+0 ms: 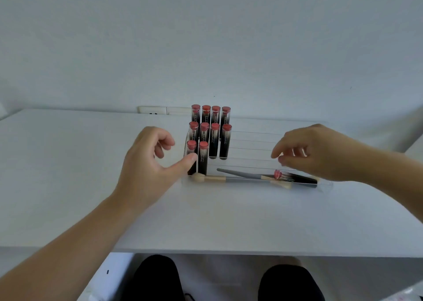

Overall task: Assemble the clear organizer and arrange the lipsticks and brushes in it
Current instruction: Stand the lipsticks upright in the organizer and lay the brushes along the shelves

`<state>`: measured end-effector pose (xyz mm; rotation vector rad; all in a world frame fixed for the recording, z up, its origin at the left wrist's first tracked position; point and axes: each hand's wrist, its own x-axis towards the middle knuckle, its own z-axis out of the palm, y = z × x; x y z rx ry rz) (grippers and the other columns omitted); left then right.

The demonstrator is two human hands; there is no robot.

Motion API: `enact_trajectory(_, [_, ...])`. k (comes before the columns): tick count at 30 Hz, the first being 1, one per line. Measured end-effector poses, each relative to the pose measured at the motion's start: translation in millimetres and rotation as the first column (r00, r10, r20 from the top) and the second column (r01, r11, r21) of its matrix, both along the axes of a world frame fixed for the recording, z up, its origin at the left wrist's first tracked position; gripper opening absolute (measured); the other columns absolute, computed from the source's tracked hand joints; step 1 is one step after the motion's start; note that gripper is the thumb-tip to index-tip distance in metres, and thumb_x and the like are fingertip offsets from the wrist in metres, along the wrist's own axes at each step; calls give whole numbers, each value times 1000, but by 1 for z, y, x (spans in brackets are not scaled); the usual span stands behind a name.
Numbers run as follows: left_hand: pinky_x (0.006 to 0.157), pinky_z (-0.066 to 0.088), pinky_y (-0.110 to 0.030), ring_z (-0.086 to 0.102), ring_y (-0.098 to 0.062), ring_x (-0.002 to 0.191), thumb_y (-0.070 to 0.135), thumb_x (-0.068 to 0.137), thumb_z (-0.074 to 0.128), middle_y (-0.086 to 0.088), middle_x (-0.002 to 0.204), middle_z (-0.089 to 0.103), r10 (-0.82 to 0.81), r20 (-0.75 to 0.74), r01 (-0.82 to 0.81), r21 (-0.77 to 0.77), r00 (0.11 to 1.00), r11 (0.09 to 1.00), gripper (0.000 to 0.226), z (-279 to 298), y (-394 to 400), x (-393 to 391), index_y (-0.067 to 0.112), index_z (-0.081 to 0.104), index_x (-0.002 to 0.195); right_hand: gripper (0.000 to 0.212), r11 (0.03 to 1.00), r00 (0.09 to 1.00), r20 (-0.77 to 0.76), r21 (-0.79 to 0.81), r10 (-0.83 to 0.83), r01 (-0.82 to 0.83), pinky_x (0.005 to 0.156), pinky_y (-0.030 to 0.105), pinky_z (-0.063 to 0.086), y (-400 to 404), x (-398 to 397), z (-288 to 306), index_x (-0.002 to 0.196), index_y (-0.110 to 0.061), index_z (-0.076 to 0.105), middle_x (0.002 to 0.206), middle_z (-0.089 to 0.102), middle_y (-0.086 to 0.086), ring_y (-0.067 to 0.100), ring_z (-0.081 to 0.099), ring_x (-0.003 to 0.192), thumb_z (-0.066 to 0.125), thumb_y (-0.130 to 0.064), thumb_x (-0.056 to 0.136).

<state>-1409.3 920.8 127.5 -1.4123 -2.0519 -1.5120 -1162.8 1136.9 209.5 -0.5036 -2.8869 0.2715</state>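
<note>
A clear stepped organizer point(254, 149) stands on the white table point(206, 222). Several black lipsticks with red tops point(209, 132) stand upright in its left slots, in three rows. One more lipstick point(295, 178) lies on its side in the front tray, beside two brushes point(238, 177) with grey handles. My left hand point(148, 165) is at the organizer's left end, thumb touching the front left lipstick, fingers loosely curled and holding nothing. My right hand point(315, 151) hovers above the lying lipstick, fingers loosely bent; whether they touch the clear wall is unclear.
The table's back edge meets a white wall, with a wall socket point(152, 110) behind the organizer. The front edge runs across the lower view, with my knees point(158, 277) below it. Another white surface point(415, 146) shows at the far right.
</note>
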Motion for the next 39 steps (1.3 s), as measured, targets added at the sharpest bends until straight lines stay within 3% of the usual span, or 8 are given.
enact_trajectory(3, [63,39,-19,49,-11,66,39,83,73,10,79,55,-94,-272,113,55,958,992,23,9,-5,18,19,61,83,10,999,991,127,14,-36,35,60,19,39,-8,-13,-3,89,-48,67,80,62,-32,-15,51,83,57,-46,91])
enact_trajectory(7, [64,34,-6,51,17,71,39,92,62,16,93,67,-277,-406,219,-186,871,958,20,15,0,49,23,73,93,20,995,958,282,92,-56,31,66,20,38,-14,-34,-13,99,-45,68,72,57,-25,-12,48,80,49,-48,95])
enact_trajectory(13, [75,48,-28,67,-13,100,41,102,48,15,120,67,-247,-378,45,-470,892,881,30,17,18,68,30,68,121,23,997,917,394,72,-67,42,69,26,46,-19,-43,-15,100,-43,68,88,69,-13,1,59,83,45,-42,97])
enact_trajectory(18, [78,53,-33,66,-15,94,39,104,42,10,109,70,-180,-395,-75,-550,901,832,29,19,25,72,30,68,110,19,997,925,374,73,-64,40,73,29,41,-19,-42,-18,102,-42,66,89,51,-20,12,54,99,47,-41,98])
enact_trajectory(23, [69,46,-29,64,-16,89,37,104,40,10,104,67,-147,-425,-138,-570,893,810,29,18,30,75,28,67,104,16,992,913,399,126,-79,30,67,28,40,-17,-40,-16,100,-39,66,91,56,-17,18,59,101,49,-39,98])
enact_trajectory(29, [76,51,-31,66,-16,95,41,104,39,12,116,62,-158,-425,-130,-573,891,809,32,15,33,78,30,66,116,17,987,921,379,156,-92,34,62,21,36,-2,-16,10,79,-50,62,83,55,-24,-4,54,89,55,-41,91])
enact_trajectory(32, [74,48,-28,66,-14,96,43,103,37,13,116,64,-165,-448,-137,-567,879,812,34,15,37,83,31,65,118,19,997,897,439,67,-57,31,61,19,37,4,-4,17,93,-57,66,80,58,-23,-12,52,82,57,-41,93])
enact_trajectory(39, [75,52,-31,66,-17,92,49,102,37,11,116,62,-179,-481,-181,-610,858,771,39,16,41,90,30,63,124,31,998,865,502,54,5,-37,87,27,46,1,7,9,120,-64,56,95,56,-22,4,52,106,47,-43,100])
